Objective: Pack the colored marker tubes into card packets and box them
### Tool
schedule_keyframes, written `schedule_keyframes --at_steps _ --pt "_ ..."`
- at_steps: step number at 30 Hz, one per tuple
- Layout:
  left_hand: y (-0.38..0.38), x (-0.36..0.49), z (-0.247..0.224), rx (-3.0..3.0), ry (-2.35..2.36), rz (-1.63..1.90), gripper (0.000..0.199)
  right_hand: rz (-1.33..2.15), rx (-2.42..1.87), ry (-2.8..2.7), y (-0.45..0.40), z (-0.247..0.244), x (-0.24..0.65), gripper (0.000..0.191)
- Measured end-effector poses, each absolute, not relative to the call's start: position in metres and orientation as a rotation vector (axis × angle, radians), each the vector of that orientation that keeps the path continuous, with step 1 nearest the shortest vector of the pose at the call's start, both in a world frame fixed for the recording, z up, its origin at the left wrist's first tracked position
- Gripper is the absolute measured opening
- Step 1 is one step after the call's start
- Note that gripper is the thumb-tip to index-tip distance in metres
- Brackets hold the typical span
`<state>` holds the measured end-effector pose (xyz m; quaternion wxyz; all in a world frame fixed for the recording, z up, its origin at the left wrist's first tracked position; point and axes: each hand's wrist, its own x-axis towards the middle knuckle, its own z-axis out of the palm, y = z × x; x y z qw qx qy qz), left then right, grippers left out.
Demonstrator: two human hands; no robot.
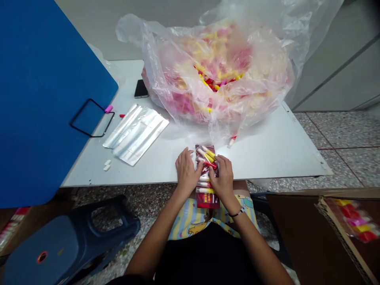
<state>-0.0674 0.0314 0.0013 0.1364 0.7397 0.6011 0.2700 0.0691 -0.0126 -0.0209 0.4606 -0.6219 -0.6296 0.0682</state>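
A clear packet (pixel 206 191) with a dark red backing and several white, yellow and red marker-like sticks lies at the table's front edge, its lower part hanging over my lap. My left hand (pixel 187 168) holds its left side, thumb on the sticks. On the right side my right hand (pixel 223 176) grips it, thumb and fingers pressed on the plastic. Behind it rests a big translucent bag (pixel 184 79) full of pink, yellow and red pieces. Flat clear plastic sleeves (pixel 139 136) are to the left.
A phone (pixel 141 89) lies beside the big bag. One loose red and white stick (pixel 232 141) is on the white table (pixel 267 158). A blue panel (pixel 44 87) stands left, a blue stool (pixel 56 245) below. At right is a cardboard box (pixel 297 225) with a filled packet (pixel 354 221).
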Motion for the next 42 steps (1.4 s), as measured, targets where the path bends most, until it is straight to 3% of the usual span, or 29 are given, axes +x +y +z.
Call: schedule_keyframes --at_steps 7,14,21,24,31,35,38,42 --pt "0.035 -0.064 0.009 2.256 1.731 0.623 0.033 0.146 -1.653 -1.558 -0.008 -0.019 0.047 0.031" --pt "0.069 -0.072 0.015 2.345 1.756 0.527 0.027 0.168 -1.792 -1.684 0.018 -0.015 0.028 0.042" --pt "0.064 -0.074 0.013 2.523 1.682 0.459 0.023 0.16 -1.741 -2.004 0.06 -0.006 0.061 0.028" --pt "0.062 -0.073 0.012 2.53 1.647 0.468 0.023 0.139 -1.7 -2.127 0.076 -0.011 0.07 0.033" --pt "0.069 -0.075 0.013 2.594 1.415 0.469 0.023 0.111 -1.675 -2.073 0.084 -0.022 0.069 0.03" --pt "0.06 -0.079 0.022 2.585 1.507 0.392 0.026 0.024 -1.75 -1.896 0.078 -0.021 0.069 0.027" --pt "0.033 -0.076 0.029 2.506 1.687 0.358 0.038 -0.04 -1.751 -1.786 0.069 -0.019 0.072 0.02" --pt "-0.011 -0.061 0.025 2.389 1.726 0.342 0.078 0.06 -1.692 -1.878 0.058 -0.015 0.084 0.017"
